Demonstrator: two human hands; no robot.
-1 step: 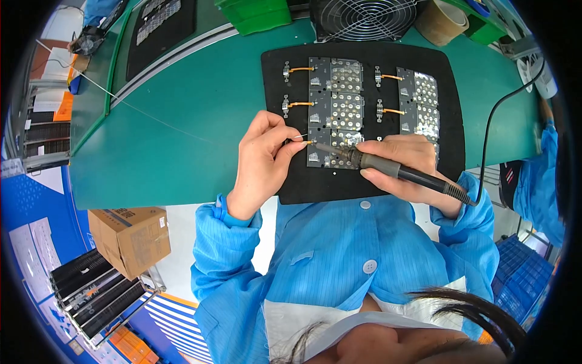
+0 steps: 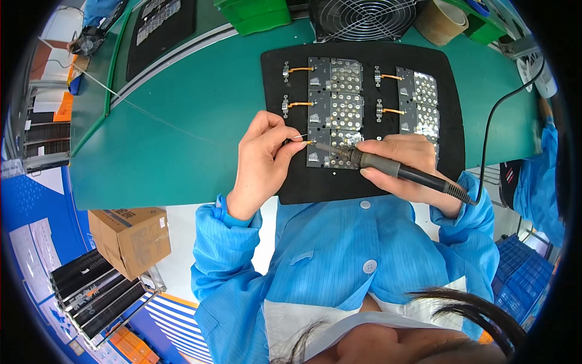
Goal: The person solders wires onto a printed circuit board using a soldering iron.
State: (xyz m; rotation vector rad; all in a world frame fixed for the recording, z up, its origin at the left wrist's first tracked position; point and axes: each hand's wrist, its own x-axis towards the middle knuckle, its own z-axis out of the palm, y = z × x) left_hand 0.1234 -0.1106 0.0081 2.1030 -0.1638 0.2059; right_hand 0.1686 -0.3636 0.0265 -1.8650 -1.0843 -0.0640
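Observation:
My right hand [image 2: 409,159] is closed around the dark grip of a soldering iron [image 2: 418,177]. The iron's tip points left, over the lowest circuit board [image 2: 316,159] in the left column. Beside that board's left edge, my left hand [image 2: 260,164] is closed in a pinch. A thin strand of solder wire sticks out at its fingertips, and a bit of orange ribbon cable [image 2: 309,142] shows right there, close to the iron's tip. Whatever else lies between those fingers is hidden. Above, two more boards carry orange ribbon cables [image 2: 299,104] ending in small metal connectors [image 2: 285,105].
The boards lie on a black mat [image 2: 370,185] on a green table [image 2: 163,151]. A second column of boards [image 2: 409,112] is partly behind my right hand. At the back stand a fan [image 2: 367,18], a tape roll [image 2: 441,23] and a green bin [image 2: 253,15]. The iron's cord [image 2: 487,142] loops right.

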